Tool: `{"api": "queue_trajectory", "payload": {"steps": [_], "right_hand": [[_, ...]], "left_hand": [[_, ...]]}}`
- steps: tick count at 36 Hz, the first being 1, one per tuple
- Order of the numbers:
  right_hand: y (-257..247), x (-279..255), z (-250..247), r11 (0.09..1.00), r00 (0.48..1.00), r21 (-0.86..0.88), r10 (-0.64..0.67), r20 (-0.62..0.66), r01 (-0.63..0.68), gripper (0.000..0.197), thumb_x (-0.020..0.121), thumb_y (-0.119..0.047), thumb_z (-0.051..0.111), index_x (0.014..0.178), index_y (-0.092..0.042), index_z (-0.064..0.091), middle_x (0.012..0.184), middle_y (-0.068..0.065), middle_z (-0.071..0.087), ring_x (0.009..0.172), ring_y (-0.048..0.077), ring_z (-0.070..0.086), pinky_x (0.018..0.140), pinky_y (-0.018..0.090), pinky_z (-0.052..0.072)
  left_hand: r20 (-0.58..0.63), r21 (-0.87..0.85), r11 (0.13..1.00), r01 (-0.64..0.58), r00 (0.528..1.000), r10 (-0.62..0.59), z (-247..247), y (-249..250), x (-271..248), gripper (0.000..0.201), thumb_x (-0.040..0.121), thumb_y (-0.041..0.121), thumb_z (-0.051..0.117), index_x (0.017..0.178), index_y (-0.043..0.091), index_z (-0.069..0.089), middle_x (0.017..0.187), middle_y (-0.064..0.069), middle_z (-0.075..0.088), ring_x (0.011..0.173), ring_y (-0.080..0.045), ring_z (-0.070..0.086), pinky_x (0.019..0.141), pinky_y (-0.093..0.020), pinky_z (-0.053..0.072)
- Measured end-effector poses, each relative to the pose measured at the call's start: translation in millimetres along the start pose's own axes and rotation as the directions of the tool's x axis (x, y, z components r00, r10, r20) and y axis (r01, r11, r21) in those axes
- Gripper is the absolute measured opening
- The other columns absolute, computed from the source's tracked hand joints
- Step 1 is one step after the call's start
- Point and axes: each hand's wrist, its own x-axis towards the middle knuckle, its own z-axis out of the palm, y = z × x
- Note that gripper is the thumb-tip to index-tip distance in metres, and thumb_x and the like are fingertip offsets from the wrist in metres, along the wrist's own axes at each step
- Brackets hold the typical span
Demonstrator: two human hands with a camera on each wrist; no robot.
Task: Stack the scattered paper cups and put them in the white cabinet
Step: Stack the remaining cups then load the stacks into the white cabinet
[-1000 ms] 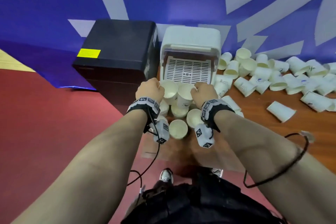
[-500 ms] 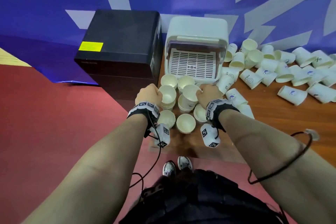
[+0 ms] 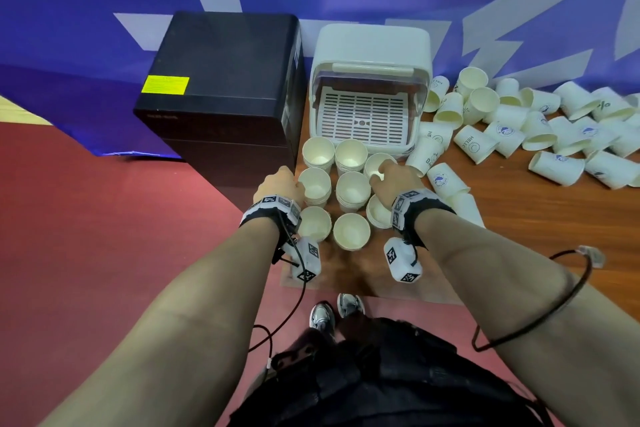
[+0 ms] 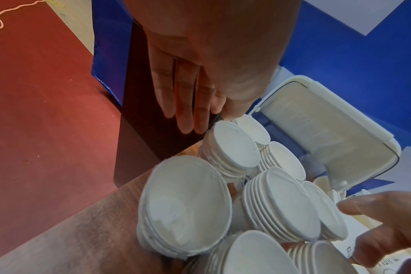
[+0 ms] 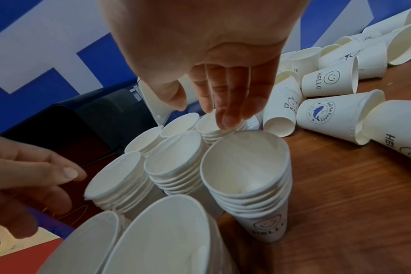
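Several stacks of white paper cups (image 3: 351, 189) stand upright in a tight block on the wooden table (image 3: 519, 225), just in front of the white cabinet (image 3: 372, 45), whose lid is up over a slotted tray. My left hand (image 3: 284, 184) is beside the middle-left stack (image 4: 235, 148), its fingers (image 4: 183, 103) straight and holding nothing. My right hand (image 3: 389, 175) hovers over the back-right stack (image 5: 210, 130), with a fingertip (image 5: 226, 120) at its rim and the thumb apart. Many loose cups (image 3: 540, 128) lie on their sides to the right.
A black box (image 3: 225, 80) stands against the cabinet's left side, at the table's left edge. A blue and white banner hangs behind. Red floor lies to the left and below. Cables hang from both wrists.
Both hands earlier gripped cup stacks in the block. Now their fingers have loosened, the stacks stand on their own, and the right hand has shifted toward the back-right stack.
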Motion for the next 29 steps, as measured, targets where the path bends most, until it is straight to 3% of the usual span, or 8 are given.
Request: {"api": "queue_trajectory", "payload": {"steps": [8,12,20,24,29], "right_hand": [[21.5,-15.1,-3.8,0.998,0.998,0.031,0.056,-0.034,-0.055,0.027,0.093,-0.028,0.049,0.108,-0.008,0.059,0.104,0.013,0.065,0.090,0.029,0.062,0.075,0.035,0.051],[44.2,-27.0,-9.5,0.995,0.995,-0.015,0.094,-0.020,-0.094,0.030,0.096,-0.030,0.045,0.113,-0.009,0.057,0.103,0.013,0.064,0.090,0.029,0.061,0.073,0.032,0.045],[132.0,-45.6,-44.6,0.965,0.964,0.014,0.263,-0.051,-0.262,0.030,0.094,-0.028,0.046,0.117,-0.011,0.057,0.095,0.010,0.062,0.073,0.024,0.055,0.059,0.027,0.040],[182.9,-45.7,-58.2,0.937,0.936,0.053,0.349,-0.043,-0.346,0.025,0.094,-0.031,0.046,0.105,-0.011,0.055,0.076,0.003,0.050,0.062,0.019,0.050,0.053,0.027,0.038],[249.9,-26.3,-84.5,0.941,0.941,0.039,0.338,-0.030,-0.337,0.019,0.093,-0.027,0.047,0.099,-0.011,0.053,0.084,0.007,0.055,0.065,0.020,0.051,0.053,0.027,0.037]], "left_hand": [[0.010,0.078,0.991,-0.112,0.994,0.111,9.5,32.5,-7.7,0.030,0.091,0.029,0.051,0.117,0.015,0.055,0.111,-0.014,0.064,0.098,-0.038,0.062,0.075,-0.037,0.046],[0.010,0.110,0.974,-0.196,0.981,0.196,19.2,56.7,-14.8,0.016,0.090,0.028,0.051,0.100,0.015,0.054,0.102,-0.012,0.063,0.090,-0.035,0.060,0.071,-0.036,0.045],[0.069,0.172,0.890,-0.422,0.906,0.417,43.1,135.3,-27.1,0.026,0.094,0.028,0.050,0.112,0.012,0.059,0.102,-0.012,0.067,0.093,-0.033,0.063,0.069,-0.033,0.042],[0.061,0.211,0.841,-0.498,0.866,0.497,58.3,180.1,-34.2,0.022,0.094,0.026,0.048,0.103,0.010,0.061,0.092,-0.008,0.066,0.082,-0.027,0.061,0.066,-0.029,0.040],[0.099,0.242,0.852,-0.464,0.885,0.454,79.7,247.2,-29.2,0.015,0.096,0.026,0.048,0.103,0.017,0.057,0.083,-0.003,0.057,0.068,-0.017,0.051,0.066,-0.028,0.037]]}}
